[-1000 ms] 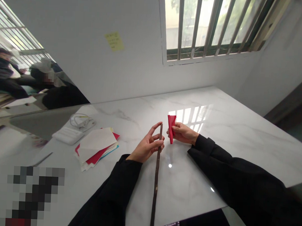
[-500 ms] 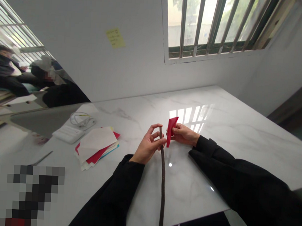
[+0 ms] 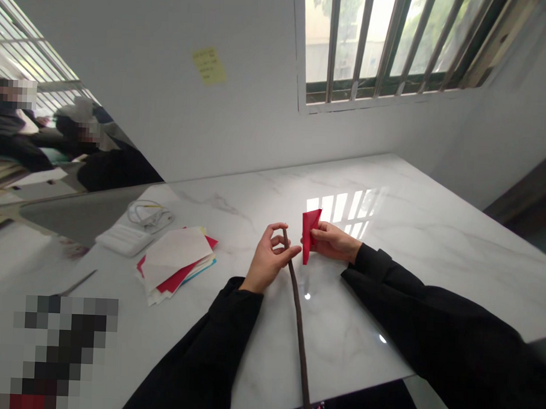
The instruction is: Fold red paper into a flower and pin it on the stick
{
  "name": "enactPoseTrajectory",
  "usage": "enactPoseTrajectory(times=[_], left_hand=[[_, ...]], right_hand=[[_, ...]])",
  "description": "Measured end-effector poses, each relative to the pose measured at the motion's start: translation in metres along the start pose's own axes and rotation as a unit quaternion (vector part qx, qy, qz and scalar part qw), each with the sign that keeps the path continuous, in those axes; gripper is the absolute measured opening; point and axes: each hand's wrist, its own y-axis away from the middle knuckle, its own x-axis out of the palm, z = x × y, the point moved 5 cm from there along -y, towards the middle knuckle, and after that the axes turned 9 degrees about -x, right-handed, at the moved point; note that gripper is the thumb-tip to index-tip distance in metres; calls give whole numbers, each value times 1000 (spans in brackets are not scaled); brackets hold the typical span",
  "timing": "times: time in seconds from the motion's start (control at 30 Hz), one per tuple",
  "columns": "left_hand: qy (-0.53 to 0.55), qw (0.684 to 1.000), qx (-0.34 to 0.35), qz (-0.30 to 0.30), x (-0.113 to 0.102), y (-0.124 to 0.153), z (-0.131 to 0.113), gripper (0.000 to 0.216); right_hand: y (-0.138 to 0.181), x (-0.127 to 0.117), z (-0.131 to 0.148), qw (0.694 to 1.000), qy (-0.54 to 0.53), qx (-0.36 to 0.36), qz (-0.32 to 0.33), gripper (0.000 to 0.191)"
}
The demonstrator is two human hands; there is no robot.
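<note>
My left hand (image 3: 269,260) grips a thin brown stick (image 3: 297,302) near its upper end, the index fingertip at the tip and the thumb reaching across. From there the stick runs down toward the front edge of the table. In my right hand (image 3: 332,240) a folded piece of red paper (image 3: 308,233) is pinched between thumb and fingers, standing upright. A small gap separates the paper from the stick; the left thumb tip comes close to the paper's edge. Some fingers of the right hand are hidden behind the paper.
Left of my hands lies a pile of coloured paper sheets (image 3: 178,257), with a white box and coiled cable (image 3: 148,220) behind it. Scissors-like blades (image 3: 79,281) rest farther left. A dark device (image 3: 350,407) sits at the front edge. A barred window (image 3: 388,47) is above the table.
My left hand has shifted slightly left with the stick's top, and the stick now slants more, its lower end farther right. The red paper has turned a little, showing more of its face.
</note>
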Motion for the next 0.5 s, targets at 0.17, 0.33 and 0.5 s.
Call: enactPoseTrajectory(times=[0.17, 0.33, 0.5], left_hand=[[-91, 991, 10, -95, -14, -8, 11, 65], [-86, 991, 1, -102, -19, -13, 16, 66], [-69, 994, 11, -86, -18, -12, 13, 64]], right_hand=[[1, -2, 2, 1000, -2, 1, -20, 42], [0, -1, 3, 1000, 4, 3, -14, 42], [1, -2, 4, 1000, 0, 0, -30, 40]])
